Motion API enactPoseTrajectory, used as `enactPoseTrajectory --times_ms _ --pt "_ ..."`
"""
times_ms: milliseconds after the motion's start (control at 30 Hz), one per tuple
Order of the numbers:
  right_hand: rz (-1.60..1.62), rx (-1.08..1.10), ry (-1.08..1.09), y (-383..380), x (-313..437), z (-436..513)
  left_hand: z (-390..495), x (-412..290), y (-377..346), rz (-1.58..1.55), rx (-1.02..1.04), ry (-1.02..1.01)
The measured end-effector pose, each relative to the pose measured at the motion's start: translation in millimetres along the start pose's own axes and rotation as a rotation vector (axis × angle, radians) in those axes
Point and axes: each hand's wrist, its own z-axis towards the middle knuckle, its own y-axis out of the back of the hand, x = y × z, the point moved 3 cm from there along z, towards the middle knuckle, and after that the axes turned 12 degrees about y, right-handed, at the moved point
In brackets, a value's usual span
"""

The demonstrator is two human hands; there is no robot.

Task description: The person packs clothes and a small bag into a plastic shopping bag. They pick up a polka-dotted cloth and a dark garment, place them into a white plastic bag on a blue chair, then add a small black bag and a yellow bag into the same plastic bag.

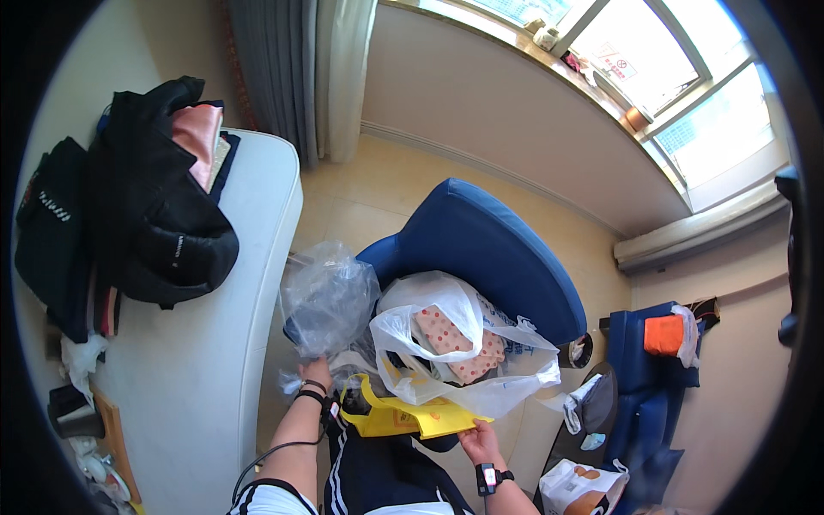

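My right hand (479,441) pinches the right edge of a yellow bag (412,418) that lies across the front of a blue seat, above my knees. At the lower end of a puffed-up clear plastic bag (331,296) is my left hand (315,373), with its fingers closed on the film and partly covered by it. Between them on the seat stands a white plastic bag (425,290) with blue print, its mouth open. Folded pink cloth with red dots (460,344) shows inside it. A dark item lies partly hidden in the yellow bag's left side.
The blue chair's backrest (476,238) rises behind the bags. At left a white padded bench (212,360) carries a black bag (161,212) and clothes. To the right stand a blue sofa (634,380), a dark table (557,418), a printed white bag (579,486) and a bin (580,351).
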Motion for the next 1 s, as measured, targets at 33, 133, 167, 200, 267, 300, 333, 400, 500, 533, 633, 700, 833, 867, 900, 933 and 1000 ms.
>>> enactPoseTrajectory --times_ms 33,133,167,200,267,300,333,400,500,533,633,700,833,867,900,933,1000 --pt "0.028 0.013 -0.001 -0.4 1.0 -0.7 -15.3 2.5 2.2 -0.062 0.002 0.003" --pt "0.012 0.006 -0.007 0.1 3.5 -0.5 -70.2 19.0 15.2 -0.244 -0.017 0.002" --pt "-0.028 0.005 -0.006 0.3 4.4 1.0 -92.5 27.4 18.5 -0.289 -0.04 -0.029" --pt "-0.034 0.014 -0.016 0.8 4.8 2.4 -115.1 37.6 21.2 -0.295 -0.078 -0.04" --pt "-0.027 0.041 -0.052 1.6 5.6 7.8 -157.4 57.8 23.7 -0.309 -0.141 -0.028" --pt "-0.017 0.055 -0.082 2.6 5.3 10.7 -176.5 69.0 23.9 -0.309 -0.156 -0.004" --pt "0.0 0.049 -0.112 5.2 4.7 13.0 -198.8 81.2 22.5 -0.397 -0.208 0.026" --pt "-0.025 0.074 -0.194 9.7 1.2 17.1 -236.5 104.3 18.8 -0.397 -0.273 0.088" --pt "-0.054 0.083 -0.303 17.2 -9.3 19.5 -299.8 134.3 -3.2 -0.432 -0.379 0.153" --pt "-0.047 0.094 -0.344 16.8 -14.9 19.7 -320.9 143.1 -14.7 -0.461 -0.388 0.162" --pt "0.018 0.132 -0.459 12.1 -42.1 13.2 -386.6 172.0 -62.7 -0.486 -0.399 0.271" --pt "0.006 0.121 -0.556 1.0 -69.9 9.4 -427.5 193.2 -100.6 -0.525 -0.378 0.357" --pt "0.059 0.193 -0.691 -49.5 -139.2 3.5 -512.5 235.4 -168.3 -0.617 -0.476 0.581" --pt "0.087 0.221 -0.737 -69.6 -154.3 3.9 -529.2 242.8 -178.2 -0.657 -0.508 0.606" --pt "0.137 0.281 -0.798 -92.8 -166.9 3.8 -543.8 247.8 -184.9 -0.684 -0.529 0.649" --pt "0.153 0.393 -0.769 -122.6 -177.3 5.2 -557.9 253.7 -187.5 -0.759 -0.529 0.701" --pt "0.229 0.548 -0.726 -178.1 -183.1 0.7 -575.7 251.4 -178.0 -0.826 -0.622 0.629"
